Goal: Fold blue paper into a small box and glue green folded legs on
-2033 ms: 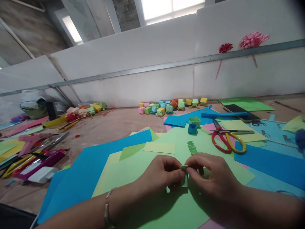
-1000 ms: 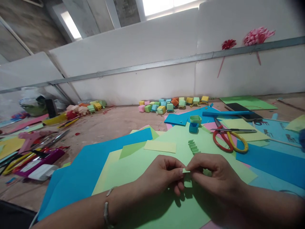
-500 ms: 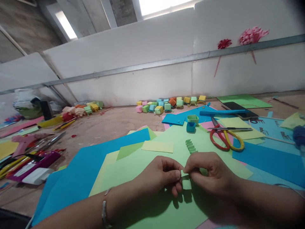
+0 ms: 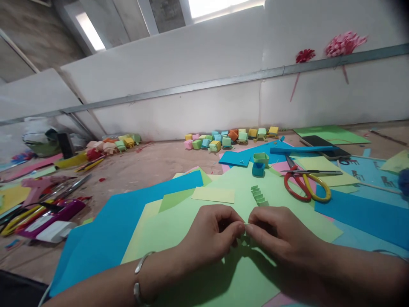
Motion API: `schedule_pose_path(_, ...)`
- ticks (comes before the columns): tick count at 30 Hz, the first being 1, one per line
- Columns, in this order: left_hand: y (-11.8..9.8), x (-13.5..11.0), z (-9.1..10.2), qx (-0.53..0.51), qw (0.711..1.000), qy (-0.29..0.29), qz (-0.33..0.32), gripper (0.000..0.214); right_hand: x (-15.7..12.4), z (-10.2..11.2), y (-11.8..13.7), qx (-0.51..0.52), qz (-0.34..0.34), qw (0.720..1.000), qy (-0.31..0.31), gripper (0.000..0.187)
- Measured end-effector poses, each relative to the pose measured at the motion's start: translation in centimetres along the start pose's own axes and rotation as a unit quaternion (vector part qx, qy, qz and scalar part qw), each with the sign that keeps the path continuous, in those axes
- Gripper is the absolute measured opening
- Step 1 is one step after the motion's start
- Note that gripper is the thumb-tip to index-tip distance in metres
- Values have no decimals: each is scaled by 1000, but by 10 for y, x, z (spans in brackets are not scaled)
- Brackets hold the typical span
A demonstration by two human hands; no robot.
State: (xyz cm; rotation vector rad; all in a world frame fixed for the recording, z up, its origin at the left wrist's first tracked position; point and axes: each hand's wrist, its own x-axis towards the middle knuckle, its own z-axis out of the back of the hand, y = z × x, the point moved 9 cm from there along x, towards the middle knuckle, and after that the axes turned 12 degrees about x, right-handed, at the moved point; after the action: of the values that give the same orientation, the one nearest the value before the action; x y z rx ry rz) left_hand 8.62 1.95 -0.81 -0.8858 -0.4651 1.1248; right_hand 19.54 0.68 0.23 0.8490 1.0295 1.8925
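My left hand [image 4: 211,236] and my right hand [image 4: 281,238] meet fingertip to fingertip over a large light-green sheet [image 4: 204,273]. Both pinch a small green paper strip [image 4: 245,224], of which only a sliver shows between the thumbs. A folded green zigzag strip [image 4: 259,196] lies on the sheet just beyond my right hand. A metal bangle sits on my left wrist.
Blue sheets [image 4: 121,221] lie under the green one. Red-and-yellow scissors [image 4: 305,183] lie to the right, with small green and blue paper boxes [image 4: 259,164] behind. A row of coloured paper cubes [image 4: 230,137] lines the wall. Tools and a glue gun [image 4: 41,187] clutter the left.
The hanging part of the green strip, visible below my fingers half a second ago, is now pressed up between my fingertips. My hands stay in the same place.
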Motion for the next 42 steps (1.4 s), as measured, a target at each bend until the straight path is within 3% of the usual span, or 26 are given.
schedule_pose_path(3, 0, -1, -1, 38, 999, -9, -16, 13, 0, -5, 1, -34, 13, 999, 18, 27)
schedule_pose_path(7, 3, -2, -7, -5, 1000, 11, -5, 11, 0, -9, -5, 35, -29, 998, 33, 21)
schedule_pose_path(13, -3, 0, -8, -103, 994, 24, -14, 22, 1, 7, -5, 111, -23, 993, -36, 21)
schedule_pose_path(16, -7, 0, -1, -78, 996, -8, -48, 23, 2, 15, -9, 151, -18, 986, -70, 22)
schedule_pose_path(19, -13, -2, 10, 1, 992, -74, -104, 8, 4, 12, -15, 197, -33, 978, -56, 25)
schedule_pose_path(22, -29, -9, 24, 89, 960, -157, -216, 8, 4, 2, -21, 267, -66, 961, -20, 32)
schedule_pose_path(25, -51, -27, 36, 160, 888, -256, -347, 14, 2, -8, -28, 347, -131, 929, -3, 43)
schedule_pose_path(27, -59, -36, 41, 197, 845, -306, -392, 14, -1, -15, -32, 365, -169, 915, 12, 47)
schedule_pose_path(30, -64, -44, 40, 237, 807, -337, -423, 16, -3, -18, -32, 366, -176, 914, 18, 43)
schedule_pose_path(34, -64, -47, 35, 266, 793, -336, -433, 21, -4, -12, -35, 376, -164, 912, -18, 41)
schedule_pose_path(42, -65, -47, 29, 267, 802, -295, -446, 16, -4, -13, -33, 365, -161, 917, 1, 42)
